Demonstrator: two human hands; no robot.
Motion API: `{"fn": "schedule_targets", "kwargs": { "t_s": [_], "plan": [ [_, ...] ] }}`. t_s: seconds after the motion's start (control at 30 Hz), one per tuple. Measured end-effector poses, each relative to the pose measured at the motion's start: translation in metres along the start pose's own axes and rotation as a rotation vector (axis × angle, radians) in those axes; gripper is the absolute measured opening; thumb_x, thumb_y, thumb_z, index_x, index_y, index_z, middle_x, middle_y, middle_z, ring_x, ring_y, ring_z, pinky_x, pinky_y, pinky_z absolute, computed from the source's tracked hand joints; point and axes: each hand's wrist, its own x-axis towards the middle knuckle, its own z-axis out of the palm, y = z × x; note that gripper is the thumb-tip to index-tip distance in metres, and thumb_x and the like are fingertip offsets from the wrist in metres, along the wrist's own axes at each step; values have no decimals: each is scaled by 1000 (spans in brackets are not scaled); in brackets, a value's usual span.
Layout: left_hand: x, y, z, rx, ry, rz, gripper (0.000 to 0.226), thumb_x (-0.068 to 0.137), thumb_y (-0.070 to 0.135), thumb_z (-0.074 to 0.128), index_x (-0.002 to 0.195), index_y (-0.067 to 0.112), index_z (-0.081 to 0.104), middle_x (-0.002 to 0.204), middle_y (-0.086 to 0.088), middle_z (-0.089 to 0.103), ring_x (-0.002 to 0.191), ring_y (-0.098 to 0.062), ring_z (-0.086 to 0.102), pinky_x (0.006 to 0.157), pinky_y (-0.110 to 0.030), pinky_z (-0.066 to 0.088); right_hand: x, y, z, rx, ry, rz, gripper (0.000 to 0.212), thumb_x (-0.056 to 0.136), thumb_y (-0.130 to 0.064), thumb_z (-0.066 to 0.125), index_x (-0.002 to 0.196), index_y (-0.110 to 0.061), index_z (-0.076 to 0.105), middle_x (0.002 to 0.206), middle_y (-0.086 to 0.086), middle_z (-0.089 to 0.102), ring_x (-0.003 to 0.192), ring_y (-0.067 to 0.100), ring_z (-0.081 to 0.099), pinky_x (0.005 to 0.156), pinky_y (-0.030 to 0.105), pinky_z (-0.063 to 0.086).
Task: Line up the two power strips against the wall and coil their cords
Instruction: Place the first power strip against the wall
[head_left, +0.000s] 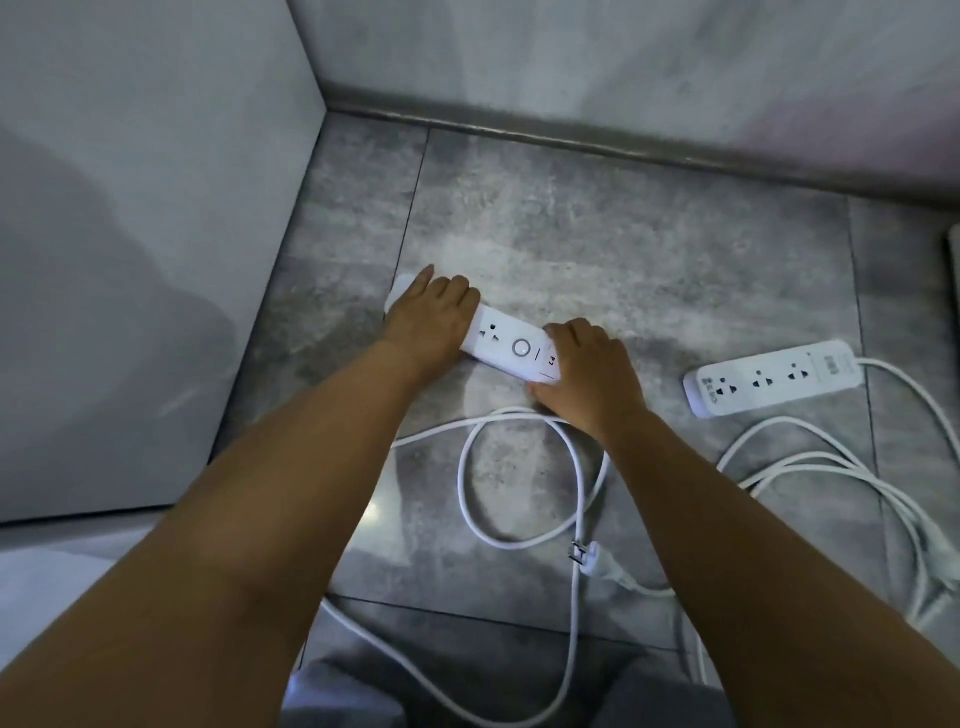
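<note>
White plastic power strip (511, 347), long and flat, lies on the grey mottled tile floor (649, 249), well short of the back wall's dark baseboard (571, 143) and angled to it. Left hand (434, 319) lies flat over the strip's far-left end, fingers extended and pressed down. Right hand (589, 371) covers the near-right end, fingers curled over the top face, thumb at the near edge. Neither grip pinches; both press from above. Judgement: a hand on each end lets the strip be slid and squared to the baseboard in one push without lifting.

Sockets and a round switch show on the bare middle of the strip, between the two hands. Its white round cord (470, 483) runs from under the right hand, loops loosely on the floor toward the near edge, and ends at a white plug (597, 564).

Second white plastic power strip (774, 376) lies toward the right floor edge, well apart from both hands, untouched. Its white cord (841, 467) lies tangled beside it, not coiled.
</note>
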Motion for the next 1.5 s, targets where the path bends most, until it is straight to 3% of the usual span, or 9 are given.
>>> {"fn": "schedule_targets", "kwargs": {
  "t_s": [0.07,0.17,0.3,0.43,0.63,0.83,0.93,1.07,1.5],
  "plan": [
    [-1,-5,-2,13,106,32,52,65,10,79,111,-6,61,102,-23,64,90,-40,62,102,-52,42,1,0,-4,20,-19,38,65,74,-34,71,132,-12,49,120,12,54,103,34,57,83,41,45],
    [-3,-12,-8,19,201,21,57,65,16,81,114,-4,60,104,-22,64,91,-40,62,100,-51,44,5,-6,-13,138,-6,127,64,79,-27,68,137,-15,43,129,11,47,95,37,61,78,43,52],
    [-2,-20,-25,20,291,-103,60,71,18,78,121,-3,54,115,-23,61,103,-40,59,105,-51,40,15,-13,-25,121,310,83,63,72,-19,72,131,-9,52,121,17,55,82,39,64,68,45,52],
    [7,-31,-48,19,383,-232,68,73,31,78,127,-1,51,122,-21,58,110,-39,56,107,-49,37,40,-21,-58,59,461,32,61,80,-26,66,136,-14,47,138,8,49,103,29,60,79,39,43],
    [26,-44,-74,69,549,-355,65,59,30,84,113,2,61,106,-16,65,94,-33,62,92,-37,43,71,-38,-90,-78,677,77,61,78,-17,62,138,-17,48,137,4,54,117,28,52,97,42,35],
    [41,-53,-67,5,467,-278,66,64,22,81,120,-2,57,113,-21,63,102,-39,60,98,-45,45,91,-32,-81,-8,532,89,56,75,-6,71,128,-4,53,121,16,59,108,35,54,83,43,48],
    [51,-61,-50,11,461,-298,66,71,13,76,130,-1,51,127,-22,56,120,-40,52,109,-49,36,105,-29,-72,34,440,106,55,81,-7,68,132,-5,48,127,15,53,114,34,48,76,44,49],
    [56,-72,-30,-17,346,-336,76,85,14,69,149,4,30,156,-20,29,146,-35,23,121,-47,13,132,-17,-65,14,389,137,55,84,-8,67,134,-6,45,129,14,52,115,33,46,73,40,46],
    [119,-109,-2,-96,88,-428,70,102,37,35,155,12,-4,163,-10,-13,150,-25,-10,121,-44,-5,241,5,-56,-145,323,74,62,79,-1,68,135,-4,43,125,15,54,105,35,50,73,40,47]
  ]
}}
